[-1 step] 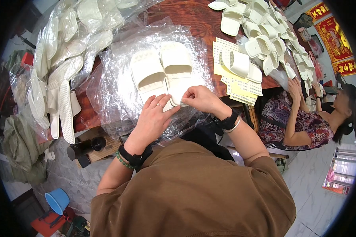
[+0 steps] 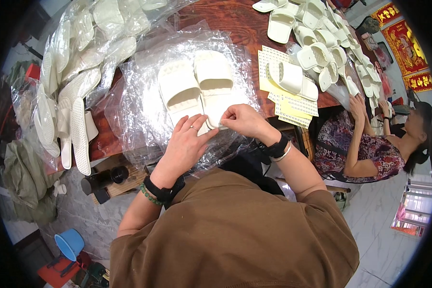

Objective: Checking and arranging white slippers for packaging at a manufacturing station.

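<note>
A pair of white slide sandals [image 2: 197, 86] lies side by side inside a clear plastic bag [image 2: 139, 101] on the red-brown wooden table [image 2: 235, 24], straight in front of me. My right hand [image 2: 245, 120] pinches the bag's near edge at the heel of the right sandal. My left hand [image 2: 187, 141] rests flat on the bag beside it, fingers spread and thumb reaching toward the pinch. Whether a small label sits between the fingertips cannot be told. Both wrists wear black bands.
Bagged white sandals [image 2: 72, 96] pile up along the table's left edge. Loose white sandals [image 2: 317, 43] crowd the far right, one [image 2: 290, 77] lying on yellow sticker sheets [image 2: 293, 103]. Another person [image 2: 369, 144] sits at right. A blue bucket [image 2: 69, 242] stands on the floor.
</note>
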`<state>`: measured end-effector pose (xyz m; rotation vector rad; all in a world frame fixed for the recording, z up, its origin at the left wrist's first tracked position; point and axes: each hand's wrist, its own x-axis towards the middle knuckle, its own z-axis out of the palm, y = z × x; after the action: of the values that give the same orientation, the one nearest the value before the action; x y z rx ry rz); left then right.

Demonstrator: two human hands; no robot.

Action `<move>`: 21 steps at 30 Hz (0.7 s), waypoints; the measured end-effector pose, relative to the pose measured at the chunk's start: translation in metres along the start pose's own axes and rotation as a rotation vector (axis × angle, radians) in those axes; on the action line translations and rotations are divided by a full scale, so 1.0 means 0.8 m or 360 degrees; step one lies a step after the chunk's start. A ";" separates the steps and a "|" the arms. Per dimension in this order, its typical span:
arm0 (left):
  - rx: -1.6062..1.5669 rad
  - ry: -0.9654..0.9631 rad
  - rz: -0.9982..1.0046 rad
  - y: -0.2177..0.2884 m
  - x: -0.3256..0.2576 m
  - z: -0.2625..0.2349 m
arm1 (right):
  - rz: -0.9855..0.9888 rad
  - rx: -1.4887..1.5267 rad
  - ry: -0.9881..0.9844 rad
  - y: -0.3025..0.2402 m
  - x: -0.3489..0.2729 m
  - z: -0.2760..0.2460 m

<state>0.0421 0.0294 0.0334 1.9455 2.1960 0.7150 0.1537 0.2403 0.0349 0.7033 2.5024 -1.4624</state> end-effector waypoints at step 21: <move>0.0041 -0.0023 -0.0008 0.000 0.004 0.002 | -0.0156 -0.0385 0.0490 0.010 0.000 0.004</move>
<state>0.0424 0.0325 0.0331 1.9501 2.2122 0.6731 0.1571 0.2412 0.0270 0.8244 2.9180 -1.1204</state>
